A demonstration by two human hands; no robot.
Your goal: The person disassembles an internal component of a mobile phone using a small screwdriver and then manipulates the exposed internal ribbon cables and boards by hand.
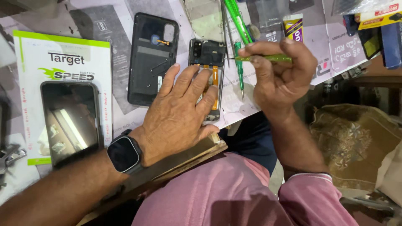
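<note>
Most of the opened phone is covered by the left hand, so its lower half pretty much can't be made out. The tip of the green screwdriver gripped in the right hand is too thin to be seen clearly where it meets the phone. The metal tool at the left is cut off by the frame edge.

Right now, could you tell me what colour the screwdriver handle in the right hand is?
Green; the screwdriver in the right hand shows best in the head view.
</note>
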